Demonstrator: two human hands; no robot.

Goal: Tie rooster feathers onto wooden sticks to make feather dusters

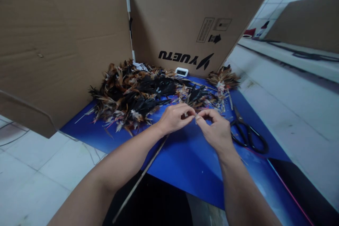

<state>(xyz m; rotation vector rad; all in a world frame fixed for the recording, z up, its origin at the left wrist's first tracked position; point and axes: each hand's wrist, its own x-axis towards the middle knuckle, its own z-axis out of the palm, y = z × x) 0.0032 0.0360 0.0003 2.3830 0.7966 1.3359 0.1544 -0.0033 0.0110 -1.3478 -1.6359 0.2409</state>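
Observation:
My left hand [173,117] and my right hand [215,129] meet over a blue board [185,162], fingertips pinched together. Between them they hold the top of a thin long stick [140,178] that runs down toward my lap, with a few feathers at its tip. Just beyond my hands lies a big heap of brown, black and white feathers [132,95]. A smaller feather bundle [222,79] lies at the back right of the board.
Black scissors [247,132] lie on the board right of my right hand. Cardboard walls [63,39] stand behind and to the left. A small white device [181,72] sits at the foot of the back cardboard. White tiled floor surrounds the board.

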